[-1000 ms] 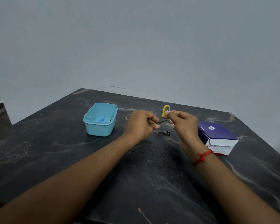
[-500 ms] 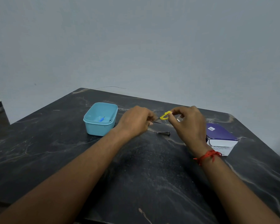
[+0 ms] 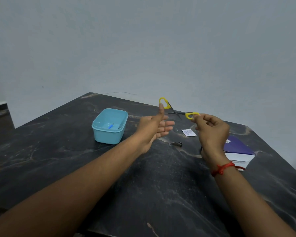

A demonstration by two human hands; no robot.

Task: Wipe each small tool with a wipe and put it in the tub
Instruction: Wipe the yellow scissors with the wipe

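Note:
Small scissors [image 3: 176, 112] with yellow handles are spread wide open in the air above the table. My left hand [image 3: 154, 124] has its thumb through one yellow loop, its other fingers stretched out. My right hand [image 3: 210, 129] pinches the other yellow loop. A white wipe sachet [image 3: 188, 132] lies on the table between my hands. A metal nail clipper [image 3: 175, 143] lies just in front of it. The light blue tub [image 3: 109, 126] stands to the left, with a small blue tool [image 3: 110, 126] inside.
A purple and white box [image 3: 237, 149] lies at the right, partly behind my right wrist. The dark marble table [image 3: 75, 159] ends at a grey wall behind and drops off at the left and right edges.
My hands have moved apart and lifted, pulling the scissors open from shut. The wipe sachet, earlier hidden near my right hand, now lies on the table.

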